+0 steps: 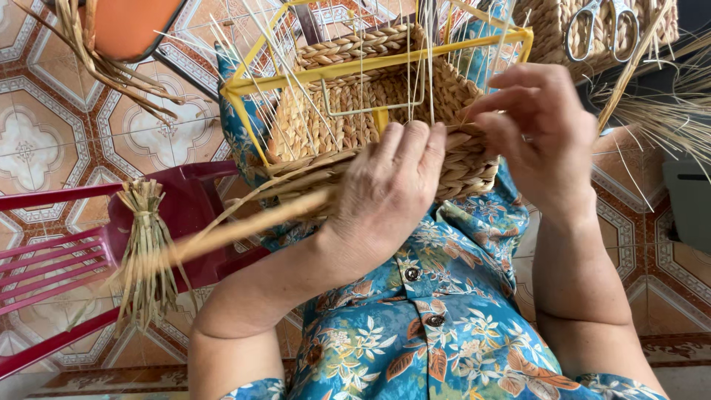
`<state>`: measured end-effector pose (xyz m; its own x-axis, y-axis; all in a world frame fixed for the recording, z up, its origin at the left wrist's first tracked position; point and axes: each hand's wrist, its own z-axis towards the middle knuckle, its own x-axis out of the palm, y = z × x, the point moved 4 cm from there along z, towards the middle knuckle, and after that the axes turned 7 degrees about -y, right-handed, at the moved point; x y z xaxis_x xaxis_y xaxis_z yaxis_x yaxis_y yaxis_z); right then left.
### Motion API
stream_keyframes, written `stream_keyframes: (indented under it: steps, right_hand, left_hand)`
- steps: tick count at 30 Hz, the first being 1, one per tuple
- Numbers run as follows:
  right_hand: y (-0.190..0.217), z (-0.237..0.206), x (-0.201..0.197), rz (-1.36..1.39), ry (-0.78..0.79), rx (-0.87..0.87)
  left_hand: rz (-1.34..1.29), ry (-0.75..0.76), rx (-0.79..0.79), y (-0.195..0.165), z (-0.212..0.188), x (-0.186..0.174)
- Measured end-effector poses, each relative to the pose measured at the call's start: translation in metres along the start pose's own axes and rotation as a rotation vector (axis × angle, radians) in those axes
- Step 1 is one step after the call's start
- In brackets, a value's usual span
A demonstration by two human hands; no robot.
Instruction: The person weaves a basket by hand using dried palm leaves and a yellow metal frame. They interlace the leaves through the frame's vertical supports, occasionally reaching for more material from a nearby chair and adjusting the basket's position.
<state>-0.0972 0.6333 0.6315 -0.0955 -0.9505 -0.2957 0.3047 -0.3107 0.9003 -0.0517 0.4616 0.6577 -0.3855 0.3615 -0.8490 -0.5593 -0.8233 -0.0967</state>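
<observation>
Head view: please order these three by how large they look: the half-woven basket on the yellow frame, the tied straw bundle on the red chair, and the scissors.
1. Half-woven basket
2. Tied straw bundle
3. Scissors, partly cut off at the top edge, yet plainly smallest.
</observation>
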Motion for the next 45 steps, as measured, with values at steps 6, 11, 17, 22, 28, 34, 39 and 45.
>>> stream_keyframes:
  steps: [6, 11, 17, 22, 28, 34, 39, 45]
  right_hand:
    - [0.032, -0.009, 0.009, -0.328, 0.206, -0.414]
    - [0.015, -0.007, 0.023, -0.347, 0.180, -0.447]
    - [0.003, -0.010, 0.027, -0.380, 0.148, -0.439]
    - [0.007, -0.007, 0.027, -0.430, 0.245, -0.440]
    - [0.003, -0.003, 0.023, -0.359, 0.189, -0.387]
    - [-0.006, -0.009, 0.023, -0.299, 0.186, -0.349]
    - [-0.014, -0.004, 0.016, -0.041, 0.222, -0.011]
    - [-0.004, -0.002, 0.021, -0.122, 0.149, -0.112]
  left_hand:
    - [-0.014, 0.129, -0.014, 0.033, -0.002, -0.012]
    - [-0.110, -0.011, -0.046, 0.035, 0.000, -0.016]
    - [-0.121, -0.076, -0.079, 0.021, -0.009, 0.013]
    - [-0.193, -0.025, -0.043, 0.037, 0.009, 0.003]
    - [-0.173, -0.388, -0.004, 0.030, 0.005, -0.080]
    - [-0.419, 0.365, -0.402, 0.032, 0.004, 0.016]
    - [-0.567, -0.012, -0.341, 0.043, 0.003, 0.044]
    - [-0.594, -0.172, -0.099, 0.026, -0.011, 0.026]
